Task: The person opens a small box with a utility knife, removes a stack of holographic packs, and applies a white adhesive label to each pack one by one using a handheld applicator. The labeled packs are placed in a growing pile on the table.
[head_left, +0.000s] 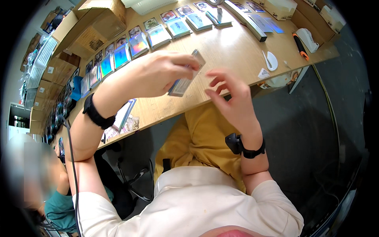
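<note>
Over the near part of the wooden table (213, 47), my left hand (158, 73) grips a small stack of cards (182, 87), tilted upright and partly covered by the fingers. Just to the right hovers my right hand (235, 98), its fingers loosely curved and apart with nothing between them. Beyond both hands runs a curved row of card stacks (158, 36), several of them shiny and rainbow-coloured. Single picture cards (168, 15) lie behind these stacks along the row.
An open cardboard box (98, 37) stands at the far left. A long dark-edged bar (246, 23), an orange-black cutter (301, 46) and a white rounded piece (272, 61) lie at the right. A person in a green sleeve (59, 211) sits at my left.
</note>
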The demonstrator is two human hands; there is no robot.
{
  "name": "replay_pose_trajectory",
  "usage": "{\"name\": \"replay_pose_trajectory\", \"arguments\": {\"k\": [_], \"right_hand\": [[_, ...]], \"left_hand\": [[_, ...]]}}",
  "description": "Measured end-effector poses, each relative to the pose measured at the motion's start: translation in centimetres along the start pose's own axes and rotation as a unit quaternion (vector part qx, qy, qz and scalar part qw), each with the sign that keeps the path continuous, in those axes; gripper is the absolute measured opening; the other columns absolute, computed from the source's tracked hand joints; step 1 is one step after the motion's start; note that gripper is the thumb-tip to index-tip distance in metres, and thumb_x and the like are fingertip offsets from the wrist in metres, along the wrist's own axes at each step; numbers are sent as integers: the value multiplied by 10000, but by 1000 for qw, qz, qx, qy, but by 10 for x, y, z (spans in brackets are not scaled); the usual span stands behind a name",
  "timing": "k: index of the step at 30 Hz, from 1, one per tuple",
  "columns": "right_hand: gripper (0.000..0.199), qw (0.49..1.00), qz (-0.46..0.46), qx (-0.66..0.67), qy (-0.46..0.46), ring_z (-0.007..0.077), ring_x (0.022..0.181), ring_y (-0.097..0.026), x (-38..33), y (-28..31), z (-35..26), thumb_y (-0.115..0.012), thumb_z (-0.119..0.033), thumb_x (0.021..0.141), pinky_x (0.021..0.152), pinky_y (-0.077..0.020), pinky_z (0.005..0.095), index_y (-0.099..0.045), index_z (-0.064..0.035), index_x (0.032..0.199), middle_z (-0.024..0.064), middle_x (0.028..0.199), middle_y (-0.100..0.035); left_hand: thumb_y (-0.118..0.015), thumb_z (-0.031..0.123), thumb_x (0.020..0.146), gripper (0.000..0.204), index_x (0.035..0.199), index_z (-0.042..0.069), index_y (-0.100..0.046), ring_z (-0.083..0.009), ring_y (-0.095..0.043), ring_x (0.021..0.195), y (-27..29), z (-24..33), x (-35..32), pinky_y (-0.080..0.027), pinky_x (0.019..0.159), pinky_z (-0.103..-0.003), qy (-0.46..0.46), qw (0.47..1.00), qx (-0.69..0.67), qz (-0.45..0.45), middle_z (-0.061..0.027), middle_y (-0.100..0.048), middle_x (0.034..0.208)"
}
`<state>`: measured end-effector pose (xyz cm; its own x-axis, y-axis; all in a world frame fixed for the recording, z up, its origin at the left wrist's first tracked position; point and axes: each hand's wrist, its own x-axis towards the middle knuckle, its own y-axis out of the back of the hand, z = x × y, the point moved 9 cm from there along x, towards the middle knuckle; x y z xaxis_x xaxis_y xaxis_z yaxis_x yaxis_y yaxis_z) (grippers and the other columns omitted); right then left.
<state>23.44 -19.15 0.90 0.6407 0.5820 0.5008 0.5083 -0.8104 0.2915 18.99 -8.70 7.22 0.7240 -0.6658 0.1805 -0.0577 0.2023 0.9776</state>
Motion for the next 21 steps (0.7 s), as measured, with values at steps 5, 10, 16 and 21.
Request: {"name": "replay_pose_trajectory", "arguments": {"k": [5,10,16,21], "right_hand": [[521,989,-87,95,-71,168,684,-568,23,-28,4,-667,51,741,631,-506,266,-504,-50,1226,107,1092,-571],[495,986,-158,43,-8,205,703,-582,28,-65,7,-621,47,762,670,-505,301,-509,-59,1232,130,982,-602],[412,986,-150,27,-68,277,792,-619,27,-68,9,-606,29,790,712,-506,338,-517,-38,1186,158,930,-608],[432,996,-92,-17,-14,119,588,-495,28,-75,8,-639,15,810,554,-442,276,-527,-74,1218,66,737,-537]], "left_hand": [[-599,-71,583,313,886,-14,-653,-244,-586,955,-20,13,-32,-535,802,-322,-21,996,19,-81,-93,-578,1106],[-615,-51,610,266,870,-17,-656,-251,-586,978,-19,19,-35,-532,810,-330,-18,998,-24,-49,-111,-576,1172],[-651,23,780,396,1156,25,-529,-341,-601,931,4,4,-63,-508,785,-414,223,962,-40,155,-144,-585,1151],[-609,93,856,375,1191,14,-462,-391,-578,937,-37,-21,-95,-485,782,-411,338,941,-3,13,-198,-575,1047]]}}
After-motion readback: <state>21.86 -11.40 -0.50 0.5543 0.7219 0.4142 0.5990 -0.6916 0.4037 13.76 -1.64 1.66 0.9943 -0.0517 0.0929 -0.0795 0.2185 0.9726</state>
